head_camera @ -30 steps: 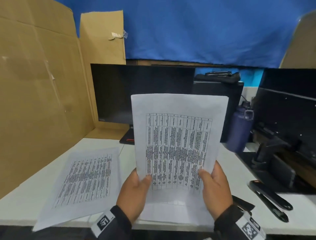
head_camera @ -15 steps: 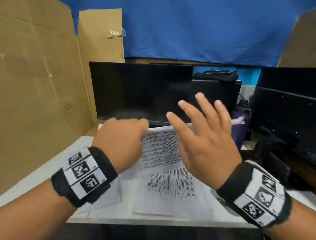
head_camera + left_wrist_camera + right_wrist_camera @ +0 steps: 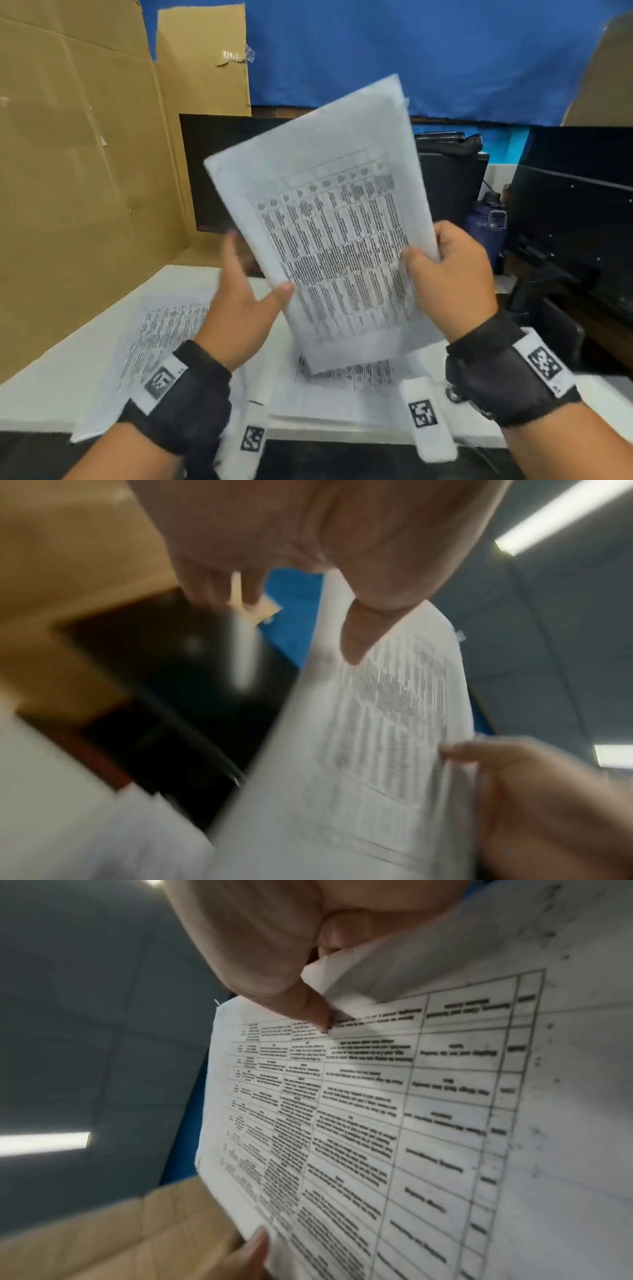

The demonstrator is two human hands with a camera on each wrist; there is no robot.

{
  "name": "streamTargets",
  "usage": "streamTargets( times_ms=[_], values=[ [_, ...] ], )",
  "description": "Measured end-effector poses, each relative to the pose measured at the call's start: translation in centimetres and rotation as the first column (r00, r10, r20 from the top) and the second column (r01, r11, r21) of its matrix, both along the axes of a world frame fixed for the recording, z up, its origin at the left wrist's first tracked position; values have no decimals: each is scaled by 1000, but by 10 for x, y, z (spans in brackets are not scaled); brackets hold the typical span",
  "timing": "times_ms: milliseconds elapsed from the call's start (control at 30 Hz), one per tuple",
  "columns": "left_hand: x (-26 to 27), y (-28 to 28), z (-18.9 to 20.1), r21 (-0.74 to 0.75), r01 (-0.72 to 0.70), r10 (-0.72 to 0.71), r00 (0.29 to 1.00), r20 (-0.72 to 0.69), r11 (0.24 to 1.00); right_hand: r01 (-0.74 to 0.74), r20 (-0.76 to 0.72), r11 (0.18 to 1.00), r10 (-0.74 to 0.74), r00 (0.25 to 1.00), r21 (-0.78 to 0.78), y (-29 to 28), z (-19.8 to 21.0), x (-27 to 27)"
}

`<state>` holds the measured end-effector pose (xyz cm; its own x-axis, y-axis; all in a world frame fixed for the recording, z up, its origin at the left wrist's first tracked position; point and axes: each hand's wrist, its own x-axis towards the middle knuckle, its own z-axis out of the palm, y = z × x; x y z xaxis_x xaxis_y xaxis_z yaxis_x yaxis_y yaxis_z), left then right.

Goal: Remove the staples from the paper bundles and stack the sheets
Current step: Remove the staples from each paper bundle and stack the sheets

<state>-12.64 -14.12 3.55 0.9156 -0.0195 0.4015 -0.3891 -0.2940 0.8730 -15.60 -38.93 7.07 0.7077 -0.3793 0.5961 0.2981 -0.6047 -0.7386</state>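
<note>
A stapled paper bundle (image 3: 335, 233) with a printed table is tilted up in front of me. My right hand (image 3: 445, 270) grips its right edge, thumb on the front and fingers behind; the right wrist view shows this pinch on the bundle (image 3: 394, 1110). My left hand (image 3: 250, 298) is at the bundle's left edge, with its thumb on the printed face and its straight fingers apart from the paper. A small pale fleck sticks out at the bundle's far corner (image 3: 216, 1003). Loose printed sheets (image 3: 161, 342) lie on the white table at the left. More sheets (image 3: 342, 387) lie under the bundle.
A dark monitor (image 3: 219, 171) stands behind the papers, and a second one (image 3: 575, 205) is at the right. A purple bottle (image 3: 486, 229) stands between them. Cardboard panels (image 3: 85, 171) wall off the left side. The table's front edge (image 3: 342, 433) is near my wrists.
The single sheet I held upright a second ago now lies on the table. Both hands then reached forward, and now a bundle is up, tilted, in my right hand.
</note>
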Motion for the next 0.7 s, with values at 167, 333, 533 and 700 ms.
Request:
streamTargets(
  times_ms=[167, 333, 533, 700],
  values=[
    [9, -18, -24, -314, 114, -192, 954, -229, 943, -100, -39, 947, 117, 992, 306, 7, -35, 1],
    [1, -23, -51, -57, 14, -22, 989, -143, 998, -119, -83, 867, 181, 980, 483, 11, -81, -7],
    [-8, -28, -72, -315, 28, -121, 953, -279, 949, -101, -121, 859, 185, 975, 502, 13, -107, -14],
    [-12, -30, -78, -335, 21, -132, 941, -312, 942, -108, -123, 845, 201, 972, 524, 13, -109, -15]
  ],
)
